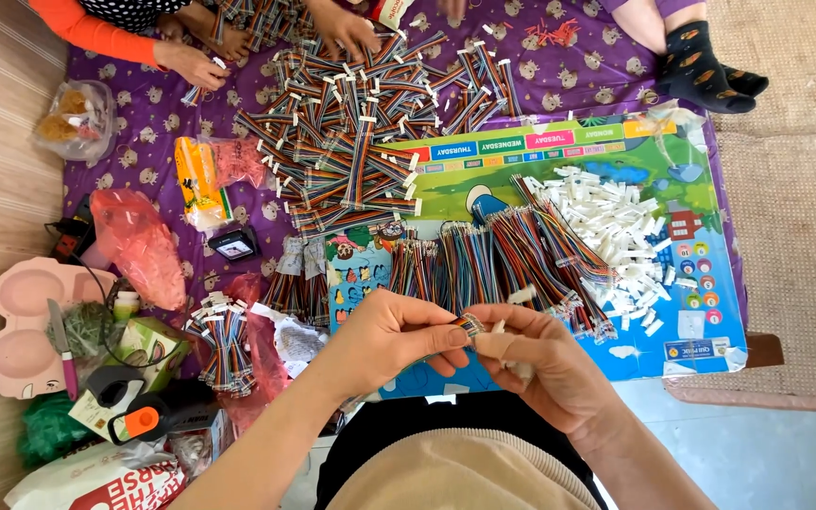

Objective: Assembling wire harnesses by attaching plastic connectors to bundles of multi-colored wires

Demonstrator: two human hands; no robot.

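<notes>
One short multicoloured ribbon cable (470, 324) sits pinched between both hands, left hand (391, 335) thumb and forefinger pressed together on its end, right hand (542, 354) fingers closed on it and on one small white connector (500, 326). Just beyond the fingers lie a row of cable bundles (493, 264) and a heap of white connectors (616, 231) on a colourful board (701, 312). Left of them, a pink tray (16, 326) holds a knife (61, 345).

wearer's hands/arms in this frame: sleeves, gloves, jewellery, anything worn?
Both the left hand and the right hand are bare: no gloves, and no rings or watch that show. Both forearms are uncovered too, with no sleeve reaching into view. A pale strip like tape or a bandage wraps one right finger.
</notes>
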